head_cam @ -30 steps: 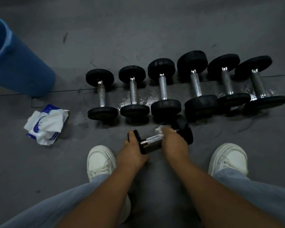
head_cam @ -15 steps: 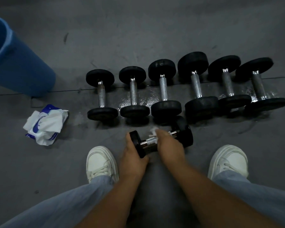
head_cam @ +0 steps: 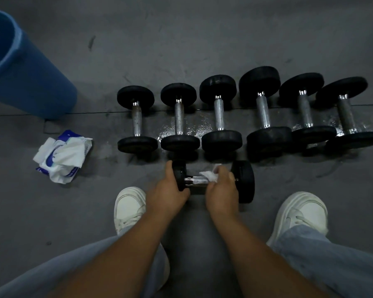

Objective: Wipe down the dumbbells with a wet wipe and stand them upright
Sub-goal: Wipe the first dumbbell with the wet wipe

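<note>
A small black dumbbell with a chrome handle lies crosswise on the grey floor between my feet. My left hand grips its left weight head. My right hand holds a white wet wipe wrapped against the handle. Behind it, several black dumbbells lie side by side in a row, handles pointing away from me.
A blue bin stands at the far left. An opened wet wipe pack lies on the floor left of the row. Wet patches shine on the floor between the dumbbells. My white shoes flank the held dumbbell.
The held dumbbell has swung from a tilt to nearly level. My right hand with the wipe has slid along the handle toward the right head.
</note>
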